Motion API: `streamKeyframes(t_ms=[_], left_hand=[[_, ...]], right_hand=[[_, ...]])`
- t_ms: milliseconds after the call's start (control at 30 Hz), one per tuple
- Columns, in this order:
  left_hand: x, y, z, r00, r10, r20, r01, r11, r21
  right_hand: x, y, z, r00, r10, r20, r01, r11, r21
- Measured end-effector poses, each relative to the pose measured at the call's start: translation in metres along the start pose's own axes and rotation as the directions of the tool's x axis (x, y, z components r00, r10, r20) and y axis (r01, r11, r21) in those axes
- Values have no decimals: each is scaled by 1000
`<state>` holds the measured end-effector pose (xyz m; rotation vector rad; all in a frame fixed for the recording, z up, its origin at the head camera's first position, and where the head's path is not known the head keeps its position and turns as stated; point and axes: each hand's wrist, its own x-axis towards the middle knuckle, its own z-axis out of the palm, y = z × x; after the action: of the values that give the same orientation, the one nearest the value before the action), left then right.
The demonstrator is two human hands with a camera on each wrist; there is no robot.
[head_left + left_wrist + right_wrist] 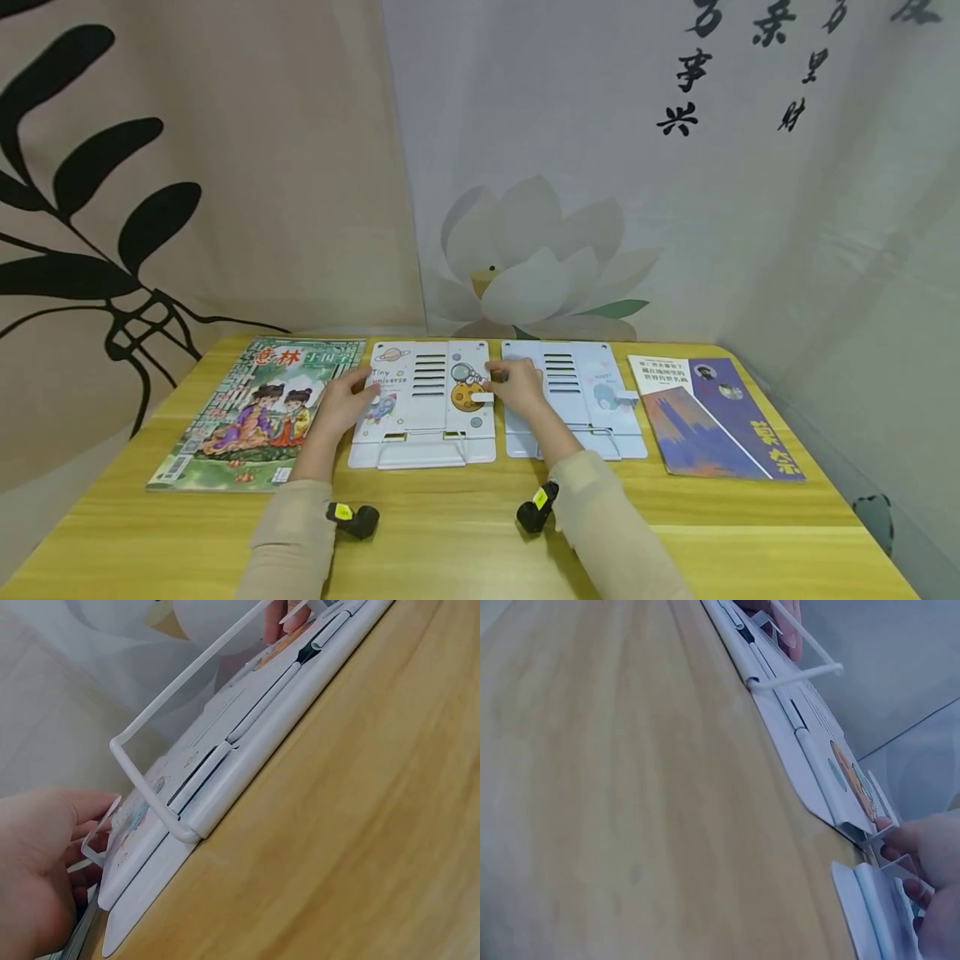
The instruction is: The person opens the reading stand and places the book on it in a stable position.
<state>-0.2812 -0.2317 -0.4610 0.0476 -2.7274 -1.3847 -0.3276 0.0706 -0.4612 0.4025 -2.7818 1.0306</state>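
Note:
A white book stand (431, 417) printed with planets and "Tiny universe" lies flat on the table between both hands. At its left edge, my left hand (343, 404) holds the side, with fingers close by the side clip (91, 851) in the left wrist view. My right hand (523, 387) pinches the opposite edge by the white clip (482, 397), near the orange planet. In the right wrist view, the thumb and fingertips (885, 825) meet that edge. A wire support (161, 814) sticks up from the stand's front. Below the right forearm lies a second white book stand (577, 400), partly covered.
On the left lies a magazine (247, 417) with two cartoon figures on its cover. A purple and white book (720, 421) lies at the right. The wooden table (435, 542) ends at a printed curtain (315, 208) behind.

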Motion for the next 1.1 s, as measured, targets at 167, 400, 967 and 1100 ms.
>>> streamKeyframes(t_ms=[167, 400, 967, 1100], left_hand=[[1, 2, 0, 1000, 16, -22, -17, 999, -44], [3, 4, 1, 993, 47, -105, -60, 990, -125], [-2, 19, -9, 970, 145, -195, -162, 984, -75], [-5, 24, -13, 952, 210, -221, -229, 971, -64]], right_hand=[[-1, -2, -2, 999, -17, -49, 18, 1000, 6], [-4, -12, -8, 992, -32, -124, 40, 998, 57], [-16, -23, -11, 961, -30, -277, 97, 968, 232], [-18, -25, -14, 944, -76, -321, 166, 951, 263]])
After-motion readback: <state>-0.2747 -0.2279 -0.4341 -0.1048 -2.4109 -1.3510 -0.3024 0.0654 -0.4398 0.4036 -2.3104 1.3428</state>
